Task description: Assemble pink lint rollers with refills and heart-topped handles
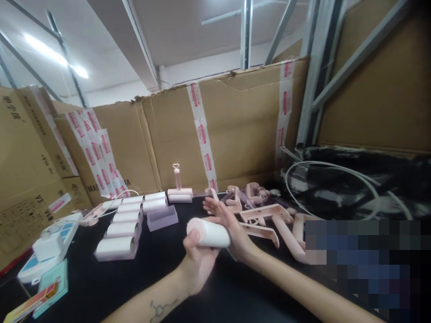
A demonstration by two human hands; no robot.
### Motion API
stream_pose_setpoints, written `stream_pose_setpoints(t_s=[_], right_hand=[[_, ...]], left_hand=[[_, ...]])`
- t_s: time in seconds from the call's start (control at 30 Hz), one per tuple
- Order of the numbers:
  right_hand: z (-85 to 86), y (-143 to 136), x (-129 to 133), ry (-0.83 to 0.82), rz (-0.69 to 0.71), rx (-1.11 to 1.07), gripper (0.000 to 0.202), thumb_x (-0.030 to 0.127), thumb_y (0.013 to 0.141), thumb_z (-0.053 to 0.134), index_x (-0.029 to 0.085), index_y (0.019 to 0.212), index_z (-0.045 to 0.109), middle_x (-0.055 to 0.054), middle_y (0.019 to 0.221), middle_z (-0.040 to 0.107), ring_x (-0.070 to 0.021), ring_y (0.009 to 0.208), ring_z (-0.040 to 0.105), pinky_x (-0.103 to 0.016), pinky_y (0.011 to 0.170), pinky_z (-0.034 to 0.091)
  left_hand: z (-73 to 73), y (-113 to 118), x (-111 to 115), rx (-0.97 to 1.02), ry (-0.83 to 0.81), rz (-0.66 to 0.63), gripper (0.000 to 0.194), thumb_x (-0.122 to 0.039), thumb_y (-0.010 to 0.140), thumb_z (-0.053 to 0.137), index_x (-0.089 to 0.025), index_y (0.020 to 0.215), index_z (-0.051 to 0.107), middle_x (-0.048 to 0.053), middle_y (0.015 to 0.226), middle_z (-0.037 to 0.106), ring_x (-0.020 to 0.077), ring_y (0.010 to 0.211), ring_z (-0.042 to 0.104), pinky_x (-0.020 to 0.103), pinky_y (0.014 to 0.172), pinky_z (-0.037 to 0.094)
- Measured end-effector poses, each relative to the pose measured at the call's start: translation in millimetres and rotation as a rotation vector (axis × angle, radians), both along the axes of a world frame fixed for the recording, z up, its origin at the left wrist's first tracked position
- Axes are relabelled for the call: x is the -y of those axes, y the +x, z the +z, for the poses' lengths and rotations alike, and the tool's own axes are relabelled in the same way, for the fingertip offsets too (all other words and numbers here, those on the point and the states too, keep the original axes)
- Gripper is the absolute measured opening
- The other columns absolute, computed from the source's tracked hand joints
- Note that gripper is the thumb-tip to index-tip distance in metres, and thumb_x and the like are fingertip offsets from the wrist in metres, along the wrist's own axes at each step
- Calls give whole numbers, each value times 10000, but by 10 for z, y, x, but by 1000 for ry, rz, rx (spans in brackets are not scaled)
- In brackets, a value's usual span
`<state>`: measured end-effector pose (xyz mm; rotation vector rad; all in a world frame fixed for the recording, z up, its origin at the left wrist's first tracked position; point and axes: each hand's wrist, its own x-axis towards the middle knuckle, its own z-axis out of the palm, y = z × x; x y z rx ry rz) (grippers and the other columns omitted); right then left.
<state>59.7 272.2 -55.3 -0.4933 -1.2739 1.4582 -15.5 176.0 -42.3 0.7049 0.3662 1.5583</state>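
Note:
A white lint roll (213, 233) with a pale pink end is held level above the black table. My left hand (201, 264) is closed on it, thumb against the pink end and fingers beneath. At the roll's other end, my right hand (232, 229) is open, fingers stretched out and palm up against it; the exact contact is hidden. Behind and right of my right hand lie pale pink plastic handles (266, 214) in a loose pile. To the left, several white lint rolls (116, 246) sit in rows in translucent trays, beside a translucent lilac box (162, 219).
An assembled pink lint roller (179, 193) stands at the back by the cardboard wall (245, 134). On the left are a power strip (69, 229), a teal box (52, 287) and a yellow-orange item (32, 305). Black plastic wrapping (340, 184) and a white cable are at the right.

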Motion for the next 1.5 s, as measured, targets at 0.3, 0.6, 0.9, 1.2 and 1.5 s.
stream_pose_setpoints(t_s=[0.3,0.6,0.9,1.2,1.5], right_hand=[[213,217,-87,602,-296,553,277,359,883,420,209,1107,486,-68,1102,582,-189,1063,529,-378,933,374],[407,752,-725,1008,-491,1335,205,127,792,436,181,781,633,-88,913,653,-233,901,578,-416,846,333],[85,49,238,582,90,683,411,393,763,630,188,1115,575,-57,1058,641,-186,971,592,-318,874,458],[-96,-43,433,277,145,517,437,365,748,649,210,1155,617,-37,1211,602,-271,1152,523,-463,1052,309],[19,31,371,600,68,629,548,334,814,584,247,1331,422,-61,1235,583,-218,1132,541,-401,994,390]], left_hand=[[73,-756,95,-36,-305,15,537,-535,733,468,-117,1045,599,185,986,626,327,897,597,416,716,450],[-173,-979,116,51,-364,-111,472,-531,727,499,-97,847,639,186,937,625,361,877,599,421,682,459],[-210,-1046,58,240,-295,-53,486,-511,733,522,-79,922,642,213,1082,592,397,1103,508,488,902,405],[-170,-914,138,264,-280,-99,450,-522,768,470,-119,888,628,154,1136,585,347,1105,497,493,911,385],[-126,-936,160,186,-323,-15,453,-478,769,472,-91,932,643,168,1119,594,325,997,549,446,802,437]])
